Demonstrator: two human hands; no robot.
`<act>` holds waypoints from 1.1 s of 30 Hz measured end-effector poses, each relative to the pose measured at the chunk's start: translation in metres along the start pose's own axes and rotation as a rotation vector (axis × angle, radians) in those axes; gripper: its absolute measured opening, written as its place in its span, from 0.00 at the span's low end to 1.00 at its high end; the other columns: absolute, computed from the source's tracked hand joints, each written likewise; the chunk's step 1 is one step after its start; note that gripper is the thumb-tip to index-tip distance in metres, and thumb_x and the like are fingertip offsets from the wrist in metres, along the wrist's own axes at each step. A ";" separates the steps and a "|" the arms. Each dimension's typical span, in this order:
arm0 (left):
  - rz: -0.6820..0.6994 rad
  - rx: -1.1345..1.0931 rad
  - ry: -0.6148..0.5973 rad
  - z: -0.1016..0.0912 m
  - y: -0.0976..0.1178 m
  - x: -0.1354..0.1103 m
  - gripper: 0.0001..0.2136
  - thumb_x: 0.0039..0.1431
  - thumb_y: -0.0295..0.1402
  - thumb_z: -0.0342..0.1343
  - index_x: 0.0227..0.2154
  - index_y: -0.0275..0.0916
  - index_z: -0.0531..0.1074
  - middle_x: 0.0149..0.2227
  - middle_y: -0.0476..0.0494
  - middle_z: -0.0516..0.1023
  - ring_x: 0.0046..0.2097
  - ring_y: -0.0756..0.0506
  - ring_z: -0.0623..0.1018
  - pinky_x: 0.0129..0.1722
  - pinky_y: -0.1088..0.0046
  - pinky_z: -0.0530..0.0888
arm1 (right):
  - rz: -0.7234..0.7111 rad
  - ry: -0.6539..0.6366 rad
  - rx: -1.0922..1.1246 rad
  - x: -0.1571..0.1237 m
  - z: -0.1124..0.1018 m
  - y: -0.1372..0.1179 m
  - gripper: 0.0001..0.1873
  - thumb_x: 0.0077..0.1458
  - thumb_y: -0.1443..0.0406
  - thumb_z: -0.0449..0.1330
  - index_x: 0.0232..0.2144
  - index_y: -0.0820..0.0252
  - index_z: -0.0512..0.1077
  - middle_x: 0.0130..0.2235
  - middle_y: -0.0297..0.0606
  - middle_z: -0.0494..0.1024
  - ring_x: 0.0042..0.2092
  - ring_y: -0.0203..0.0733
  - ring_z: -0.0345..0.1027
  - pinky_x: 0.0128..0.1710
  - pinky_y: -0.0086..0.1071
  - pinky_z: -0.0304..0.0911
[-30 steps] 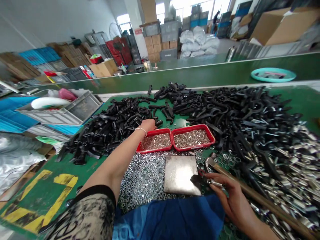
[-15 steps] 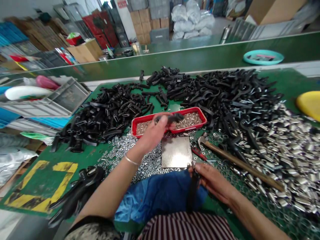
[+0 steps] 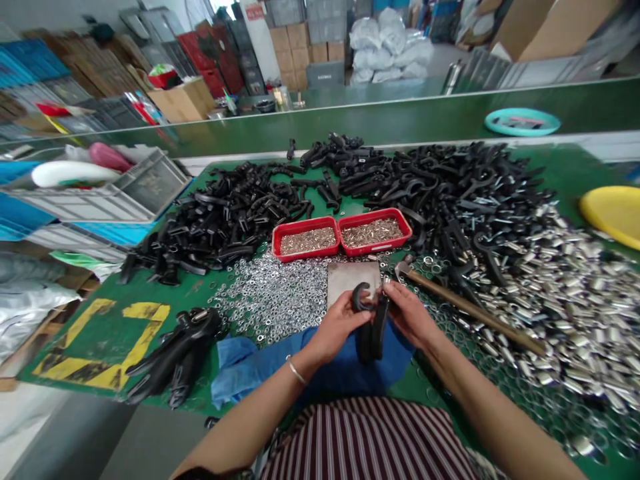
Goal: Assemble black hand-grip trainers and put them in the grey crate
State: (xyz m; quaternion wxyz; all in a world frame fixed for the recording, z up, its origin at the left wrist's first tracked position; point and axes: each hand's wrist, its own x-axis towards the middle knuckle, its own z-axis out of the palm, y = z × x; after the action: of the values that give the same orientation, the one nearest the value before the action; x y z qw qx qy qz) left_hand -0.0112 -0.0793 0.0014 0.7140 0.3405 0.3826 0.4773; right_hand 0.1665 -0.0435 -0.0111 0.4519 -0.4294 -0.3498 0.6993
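My left hand (image 3: 336, 327) and my right hand (image 3: 411, 315) meet over the near edge of a square metal plate (image 3: 353, 275). Together they grip black plastic handle pieces (image 3: 371, 321), one with a curved hook end, the other held upright against it. Both hands are closed round these pieces. A blue cloth (image 3: 280, 373) lies under the hands on the green table (image 3: 95, 330). Just beyond the plate stand two red trays (image 3: 342, 236) of small metal parts. A hammer (image 3: 465, 305) lies to the right of my right hand.
Large heaps of black plastic handles (image 3: 400, 183) cover the far half of the table. Silver washers (image 3: 273, 297) lie left of the plate, metal sleeves (image 3: 565, 280) at right. A few assembled black pieces (image 3: 175, 353) sit at near left. Grey crates (image 3: 100, 200) stand left; a yellow dish (image 3: 613, 213) right.
My left hand reached into the black pile, brought back a black piece over the red trays, and now joins my right hand, which raised its own piece in front of the plate.
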 end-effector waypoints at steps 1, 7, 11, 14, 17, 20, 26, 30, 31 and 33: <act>0.018 -0.024 0.048 -0.002 0.001 0.002 0.22 0.54 0.35 0.67 0.49 0.36 0.68 0.49 0.38 0.78 0.48 0.44 0.79 0.52 0.65 0.73 | -0.035 0.034 -0.083 0.001 -0.002 0.000 0.21 0.52 0.47 0.66 0.34 0.57 0.71 0.33 0.32 0.75 0.31 0.36 0.67 0.34 0.30 0.64; -0.069 0.190 0.130 -0.003 0.004 0.012 0.20 0.63 0.52 0.54 0.41 0.39 0.62 0.30 0.45 0.81 0.24 0.49 0.78 0.24 0.75 0.73 | -0.355 0.094 -0.917 -0.004 -0.001 -0.014 0.15 0.62 0.51 0.58 0.33 0.56 0.69 0.24 0.30 0.67 0.27 0.38 0.61 0.30 0.31 0.55; -0.061 0.399 0.144 0.004 0.007 0.014 0.22 0.64 0.57 0.48 0.40 0.40 0.62 0.20 0.51 0.76 0.18 0.48 0.75 0.18 0.76 0.71 | -0.390 0.050 -1.075 -0.008 0.011 -0.020 0.14 0.65 0.53 0.53 0.36 0.56 0.66 0.27 0.33 0.72 0.29 0.41 0.66 0.32 0.32 0.56; -0.059 0.451 0.140 0.005 0.008 0.014 0.23 0.66 0.57 0.44 0.39 0.40 0.63 0.18 0.52 0.74 0.17 0.48 0.74 0.16 0.78 0.68 | -0.392 0.060 -1.123 -0.007 0.012 -0.021 0.14 0.66 0.52 0.52 0.36 0.56 0.65 0.27 0.34 0.73 0.29 0.42 0.67 0.32 0.32 0.56; -0.089 0.498 0.121 0.005 0.007 0.015 0.22 0.66 0.57 0.44 0.38 0.40 0.62 0.17 0.53 0.73 0.15 0.49 0.72 0.14 0.79 0.65 | -0.386 0.025 -1.148 -0.005 0.011 -0.021 0.14 0.67 0.53 0.51 0.35 0.55 0.63 0.27 0.34 0.73 0.29 0.42 0.68 0.32 0.32 0.56; -0.100 0.575 0.104 0.006 0.003 0.018 0.21 0.66 0.57 0.44 0.38 0.41 0.61 0.16 0.54 0.72 0.15 0.49 0.71 0.14 0.79 0.65 | -0.376 -0.019 -1.159 -0.004 0.011 -0.020 0.13 0.67 0.54 0.51 0.35 0.55 0.63 0.27 0.34 0.73 0.29 0.43 0.68 0.32 0.32 0.57; -0.010 0.693 0.133 0.008 -0.004 0.016 0.18 0.69 0.53 0.42 0.39 0.42 0.61 0.16 0.55 0.70 0.16 0.47 0.72 0.19 0.75 0.68 | -0.420 0.057 -1.079 -0.008 0.013 -0.009 0.13 0.66 0.54 0.52 0.33 0.55 0.62 0.25 0.31 0.69 0.27 0.40 0.65 0.30 0.32 0.55; 0.074 0.802 0.168 0.007 -0.002 0.009 0.16 0.71 0.49 0.41 0.43 0.41 0.61 0.18 0.53 0.71 0.20 0.45 0.75 0.23 0.72 0.70 | -0.411 0.083 -1.002 -0.014 0.017 -0.008 0.13 0.66 0.54 0.52 0.33 0.55 0.62 0.24 0.30 0.68 0.26 0.39 0.64 0.29 0.31 0.56; 0.097 0.857 0.186 0.006 -0.001 0.006 0.15 0.71 0.48 0.41 0.43 0.41 0.62 0.19 0.52 0.72 0.22 0.45 0.76 0.25 0.71 0.71 | -0.405 0.063 -0.994 -0.015 0.019 -0.010 0.13 0.66 0.54 0.52 0.33 0.55 0.63 0.24 0.30 0.68 0.27 0.39 0.64 0.29 0.31 0.56; 0.138 0.963 0.211 0.006 0.002 0.002 0.14 0.71 0.46 0.42 0.45 0.40 0.62 0.22 0.49 0.74 0.25 0.43 0.78 0.28 0.69 0.72 | -0.397 0.015 -0.984 -0.018 0.021 -0.016 0.13 0.66 0.54 0.52 0.34 0.55 0.64 0.25 0.30 0.69 0.28 0.39 0.64 0.30 0.31 0.57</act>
State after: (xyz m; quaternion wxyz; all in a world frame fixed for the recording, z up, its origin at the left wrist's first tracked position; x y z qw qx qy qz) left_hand -0.0063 -0.0774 0.0049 0.3999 0.6059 0.6064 0.3244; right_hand 0.1561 -0.0570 0.0163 0.3232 -0.5210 -0.7080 0.3503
